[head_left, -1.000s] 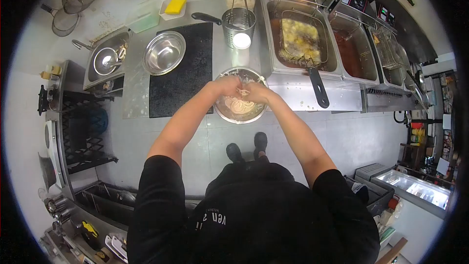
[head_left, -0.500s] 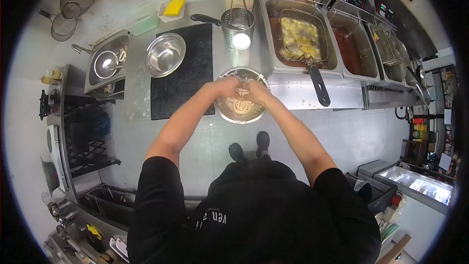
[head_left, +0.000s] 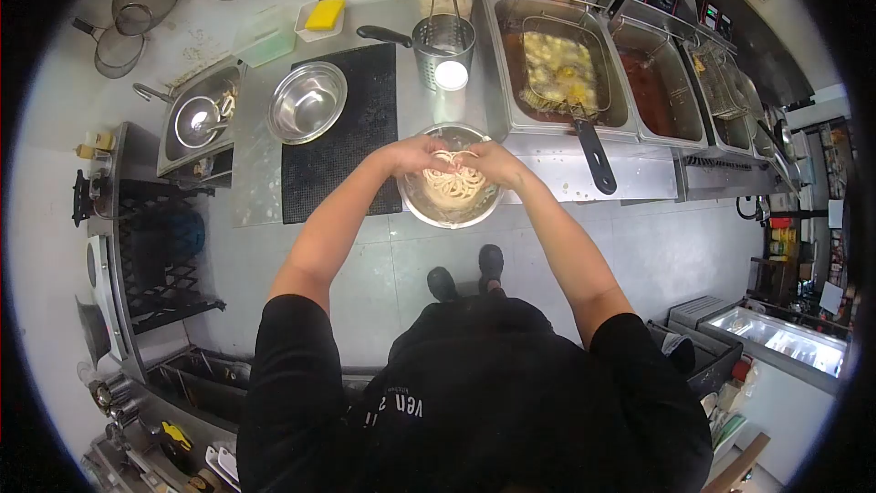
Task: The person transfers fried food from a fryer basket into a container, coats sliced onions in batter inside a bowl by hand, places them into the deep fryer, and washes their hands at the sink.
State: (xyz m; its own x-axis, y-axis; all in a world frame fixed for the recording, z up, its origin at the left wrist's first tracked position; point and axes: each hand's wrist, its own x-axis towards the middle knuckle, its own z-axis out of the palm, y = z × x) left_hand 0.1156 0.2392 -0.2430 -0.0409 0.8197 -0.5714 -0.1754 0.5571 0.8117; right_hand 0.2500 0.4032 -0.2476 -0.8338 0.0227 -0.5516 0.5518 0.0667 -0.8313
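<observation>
A steel mixing bowl point(head_left: 453, 215) at the counter's front edge holds pale, floury strips point(head_left: 456, 184). My left hand point(head_left: 418, 155) reaches over the bowl's left side, its fingers closed on some of the strips. From the right, my right hand point(head_left: 488, 162) grips strips close beside it. The strips hang in loops between and below both hands. Just behind the bowl stands a white-lidded container point(head_left: 451, 82).
An empty steel bowl point(head_left: 308, 102) sits on a black mat point(head_left: 365, 119) to the left. A perforated basket point(head_left: 443, 41) stands behind. At right, a fryer basket point(head_left: 561, 73) of frying food has its black handle point(head_left: 596, 160) jutting forward.
Both hands have risen slightly and moved a little apart, lifting strips into view. The hands were deeper in the bowl before. Food in the fryer has shifted a little in the bubbling oil.
</observation>
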